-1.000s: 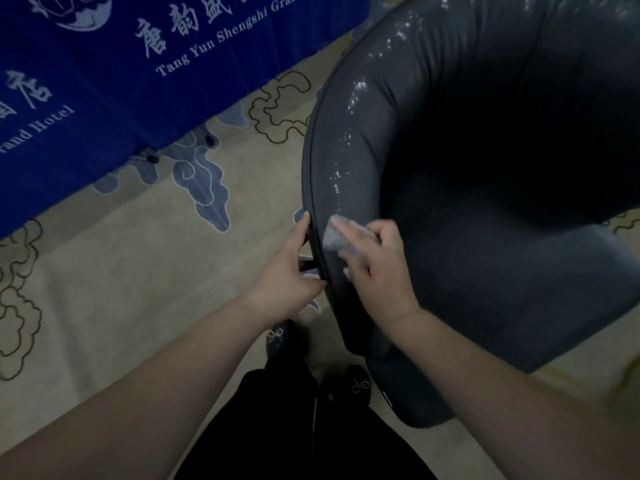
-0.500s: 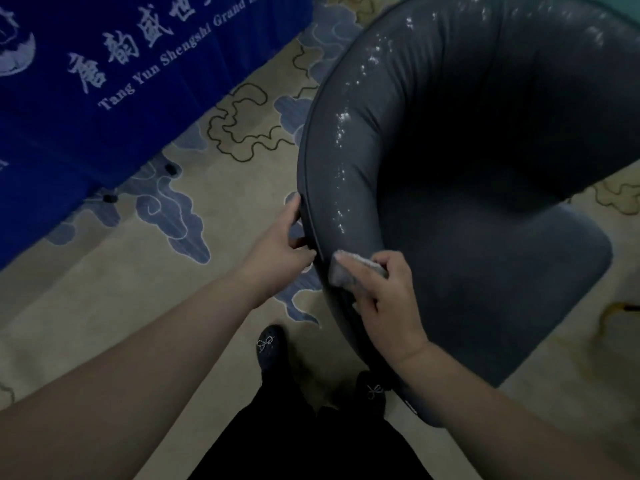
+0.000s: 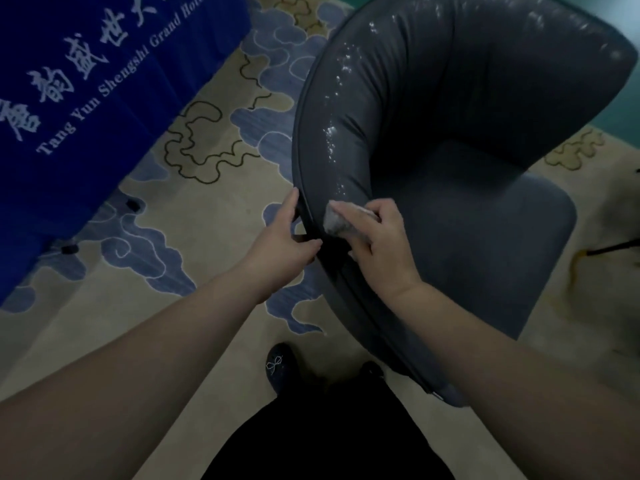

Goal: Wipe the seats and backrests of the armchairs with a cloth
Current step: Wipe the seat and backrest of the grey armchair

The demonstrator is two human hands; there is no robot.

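I count one dark grey leather tub armchair (image 3: pixel 467 168), one small grey folded cloth (image 3: pixel 337 221), one blue printed banner (image 3: pixel 69 98), my two black shoes (image 3: pixel 278 367), two hands (image 3: pixel 284 242).

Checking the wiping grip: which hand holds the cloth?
The right hand holds the grey cloth on the armchair; the left hand only grips its outer edge.
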